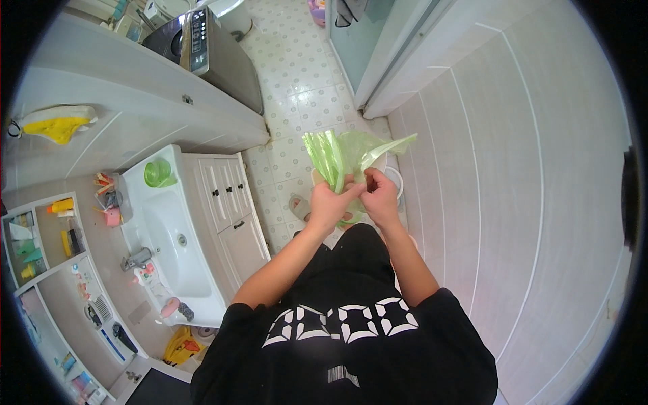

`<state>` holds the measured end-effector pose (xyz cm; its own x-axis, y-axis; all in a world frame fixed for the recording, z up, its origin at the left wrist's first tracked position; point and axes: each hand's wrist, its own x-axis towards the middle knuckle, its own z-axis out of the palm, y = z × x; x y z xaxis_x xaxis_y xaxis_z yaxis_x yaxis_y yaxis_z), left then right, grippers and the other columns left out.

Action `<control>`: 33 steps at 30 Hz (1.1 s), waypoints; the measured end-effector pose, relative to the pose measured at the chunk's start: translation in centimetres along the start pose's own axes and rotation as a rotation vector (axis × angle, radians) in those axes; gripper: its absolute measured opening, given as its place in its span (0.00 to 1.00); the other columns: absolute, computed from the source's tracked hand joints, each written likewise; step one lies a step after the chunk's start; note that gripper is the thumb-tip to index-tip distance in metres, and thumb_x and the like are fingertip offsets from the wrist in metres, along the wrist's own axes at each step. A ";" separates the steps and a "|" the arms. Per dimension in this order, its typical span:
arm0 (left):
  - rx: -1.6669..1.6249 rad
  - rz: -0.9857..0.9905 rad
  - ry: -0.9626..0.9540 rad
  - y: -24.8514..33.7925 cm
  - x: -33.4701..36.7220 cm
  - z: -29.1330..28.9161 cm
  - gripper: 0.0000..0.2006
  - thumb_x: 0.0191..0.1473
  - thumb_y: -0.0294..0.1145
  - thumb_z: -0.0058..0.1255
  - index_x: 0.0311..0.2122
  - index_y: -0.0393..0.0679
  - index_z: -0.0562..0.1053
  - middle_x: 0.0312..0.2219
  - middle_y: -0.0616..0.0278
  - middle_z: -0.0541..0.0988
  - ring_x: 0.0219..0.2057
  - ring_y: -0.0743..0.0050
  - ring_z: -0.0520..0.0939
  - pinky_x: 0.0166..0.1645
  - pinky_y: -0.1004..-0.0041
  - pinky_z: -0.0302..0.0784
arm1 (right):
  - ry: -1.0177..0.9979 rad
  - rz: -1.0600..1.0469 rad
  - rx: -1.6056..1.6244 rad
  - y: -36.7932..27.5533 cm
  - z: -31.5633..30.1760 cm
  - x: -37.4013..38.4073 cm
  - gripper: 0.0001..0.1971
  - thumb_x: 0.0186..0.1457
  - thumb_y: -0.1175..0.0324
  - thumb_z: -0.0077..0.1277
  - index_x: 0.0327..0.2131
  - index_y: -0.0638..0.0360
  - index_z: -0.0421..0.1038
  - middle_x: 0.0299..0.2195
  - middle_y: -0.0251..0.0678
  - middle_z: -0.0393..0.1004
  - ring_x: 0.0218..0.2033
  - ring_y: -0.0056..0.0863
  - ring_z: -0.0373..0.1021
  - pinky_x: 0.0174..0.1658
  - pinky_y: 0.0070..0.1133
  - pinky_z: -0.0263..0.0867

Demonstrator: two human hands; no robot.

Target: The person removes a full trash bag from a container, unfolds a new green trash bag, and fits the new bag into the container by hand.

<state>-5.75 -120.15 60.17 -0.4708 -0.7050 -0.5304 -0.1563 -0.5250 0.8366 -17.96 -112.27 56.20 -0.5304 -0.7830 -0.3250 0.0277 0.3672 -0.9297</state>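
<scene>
A light green, translucent plastic bag (pixel 325 158) is in front of my body, partly folded into long pleats and partly spread out. My left hand (pixel 329 202) is closed around its folded part, thumb pointing to the right. With its fingers pinched together, my right hand (pixel 380 197) grips the bag close to the left thumb. The loose sheet flares up and to the right beyond both hands. Fingertips overlap where the hands meet, so the exact grip is partly hidden.
To the left is a white washbasin (pixel 192 270) with a round green item (pixel 158 173) on its corner. A white-rimmed round container (pixel 395 181) stands on the floor beyond my right hand. A washing machine (pixel 216 64) is farther off; a tiled wall (pixel 486 155) rises at right.
</scene>
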 end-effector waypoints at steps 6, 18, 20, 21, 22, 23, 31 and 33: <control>-0.042 -0.092 0.033 -0.9 1.2 -2.0 0.11 0.54 0.32 0.62 0.36 0.34 0.79 0.29 0.60 0.83 0.30 0.77 0.80 0.37 0.76 0.75 | -0.069 -0.096 0.148 -1.4 0.6 -0.5 0.15 0.51 0.70 0.63 0.42 0.65 0.75 0.29 0.28 0.76 0.30 0.15 0.70 0.36 0.17 0.66; -0.314 -0.233 0.009 -0.5 1.6 -4.8 0.10 0.62 0.34 0.49 0.42 0.38 0.74 0.32 0.63 0.80 0.30 0.79 0.79 0.25 0.80 0.66 | 0.000 0.279 0.896 -0.1 -0.5 -0.1 0.09 0.64 0.67 0.48 0.45 0.59 0.72 0.39 0.34 0.77 0.38 0.24 0.73 0.45 0.23 0.70; -0.763 -0.277 0.033 -1.8 2.3 -6.5 0.10 0.64 0.37 0.42 0.40 0.42 0.71 0.29 0.66 0.77 0.28 0.81 0.75 0.21 0.81 0.59 | -0.043 0.356 1.175 -1.4 -0.2 -0.3 0.13 0.67 0.64 0.42 0.49 0.59 0.69 0.43 0.36 0.77 0.42 0.30 0.74 0.48 0.28 0.71; -0.925 -0.239 -0.168 -2.9 2.7 -7.8 0.12 0.64 0.40 0.40 0.37 0.44 0.71 0.28 0.67 0.75 0.28 0.81 0.74 0.21 0.80 0.60 | -0.046 0.353 1.174 -1.3 -0.3 -0.2 0.13 0.67 0.64 0.42 0.49 0.59 0.69 0.43 0.36 0.77 0.42 0.30 0.74 0.48 0.28 0.71; -0.927 -0.238 -0.169 -3.0 2.8 -8.2 0.12 0.64 0.40 0.40 0.37 0.44 0.71 0.28 0.67 0.75 0.28 0.81 0.74 0.21 0.80 0.60 | -0.047 0.420 1.245 -0.9 -0.7 -0.1 0.15 0.67 0.62 0.41 0.51 0.60 0.68 0.47 0.37 0.75 0.46 0.34 0.72 0.52 0.31 0.68; -0.977 -0.275 -0.103 -3.0 3.0 -8.6 0.13 0.64 0.41 0.40 0.38 0.44 0.72 0.28 0.68 0.75 0.27 0.80 0.74 0.24 0.80 0.65 | -0.049 0.488 1.317 -0.4 -1.1 0.1 0.17 0.67 0.61 0.39 0.52 0.60 0.66 0.50 0.38 0.73 0.51 0.37 0.70 0.56 0.34 0.65; -0.640 -0.171 0.010 -0.8 2.4 -12.0 0.17 0.60 0.42 0.52 0.45 0.38 0.72 0.38 0.57 0.78 0.42 0.67 0.79 0.48 0.64 0.77 | -0.074 0.319 0.579 0.2 -4.0 0.7 0.19 0.61 0.59 0.49 0.51 0.60 0.71 0.45 0.35 0.75 0.44 0.28 0.71 0.48 0.28 0.69; -0.193 0.022 0.066 -0.7 2.2 -13.2 0.13 0.53 0.30 0.63 0.40 0.37 0.73 0.33 0.61 0.79 0.33 0.75 0.80 0.39 0.68 0.78 | -0.124 0.110 0.121 -0.1 -4.7 0.9 0.18 0.60 0.60 0.51 0.49 0.59 0.72 0.41 0.32 0.76 0.40 0.24 0.72 0.44 0.24 0.70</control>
<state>4.75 -127.61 56.64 -0.4136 -0.7434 -0.5256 0.0258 -0.5866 0.8094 -22.39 -110.67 56.77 -0.4101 -0.8003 -0.4375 0.1856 0.3964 -0.8991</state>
